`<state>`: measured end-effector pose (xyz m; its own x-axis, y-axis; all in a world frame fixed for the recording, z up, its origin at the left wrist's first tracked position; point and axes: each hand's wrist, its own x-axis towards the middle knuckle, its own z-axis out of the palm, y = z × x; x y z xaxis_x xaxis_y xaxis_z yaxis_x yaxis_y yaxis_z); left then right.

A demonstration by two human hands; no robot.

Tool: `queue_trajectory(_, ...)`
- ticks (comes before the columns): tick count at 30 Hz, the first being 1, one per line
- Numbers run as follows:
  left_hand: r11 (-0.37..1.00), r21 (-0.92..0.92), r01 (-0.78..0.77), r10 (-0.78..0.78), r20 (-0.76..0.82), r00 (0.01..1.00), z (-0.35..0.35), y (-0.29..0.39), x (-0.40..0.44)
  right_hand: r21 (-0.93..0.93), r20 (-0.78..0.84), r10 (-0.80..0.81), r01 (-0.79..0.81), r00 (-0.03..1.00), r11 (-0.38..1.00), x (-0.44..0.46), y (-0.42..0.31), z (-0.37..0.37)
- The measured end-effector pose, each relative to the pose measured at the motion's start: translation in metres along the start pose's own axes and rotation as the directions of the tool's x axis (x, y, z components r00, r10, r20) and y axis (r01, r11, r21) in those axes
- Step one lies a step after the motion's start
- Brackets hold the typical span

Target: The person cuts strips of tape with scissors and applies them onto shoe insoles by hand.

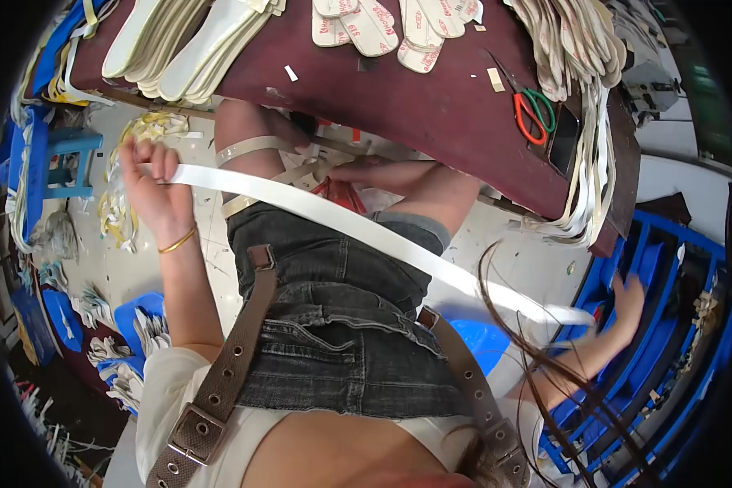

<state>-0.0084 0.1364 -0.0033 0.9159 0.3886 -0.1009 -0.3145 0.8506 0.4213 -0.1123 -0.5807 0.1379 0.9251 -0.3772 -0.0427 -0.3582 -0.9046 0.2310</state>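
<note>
A long white strip (325,213) stretches across above my lap, from the upper left down to the lower right. Its left end is pinched in the raised fingers of my left hand (156,183), which has a gold bangle at the wrist. My right hand (626,305) is out at the right beside the blue rack, near the strip's other end; the fingers are blurred, and whether they touch the strip is unclear.
A dark red table (455,114) ahead holds stacked insole-shaped pieces (211,49), scissors with red and green handles (533,115) and a phone (564,142). A blue rack (651,325) stands at right, a blue stool (73,163) at left.
</note>
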Motion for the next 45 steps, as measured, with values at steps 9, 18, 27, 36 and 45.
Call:
queue_trajectory(9, 0.156, 0.986, 0.058, -0.570, 0.042, 0.821, 0.012, -0.152, 0.001, 0.157, -0.211, -0.288, 0.323, 0.934, 0.933, 0.172, -0.299, 0.107)
queue_trajectory(18, 0.256, 0.783, 0.566, -0.785, -0.173, 0.594, 0.022, -0.148, -0.001, 0.955, -0.270, -0.312, 0.294, 0.911, 0.031, 0.014, -0.317, 0.122)
queue_trajectory(27, 0.023, 0.857, 0.515, -0.695, -0.357, 0.624, 0.020, -0.079, -0.024, 0.861, 0.176, -0.905, -0.506, 0.388, -0.050, -0.042, -0.418, 0.145)
queue_trajectory(36, 0.228, 0.847, 0.480, -0.732, -0.176, 0.659, 0.041, -0.058, -0.025, 0.489, -0.395, -0.252, 0.434, 0.884, 0.757, 0.048, -0.388, 0.015)
queue_trajectory(45, -0.177, 0.752, -0.635, -0.371, 0.547, 0.750, 0.104, -0.152, 0.109, 0.869, -0.206, -0.338, 0.013, 0.918, -0.494, 0.055, -0.486, 0.040)
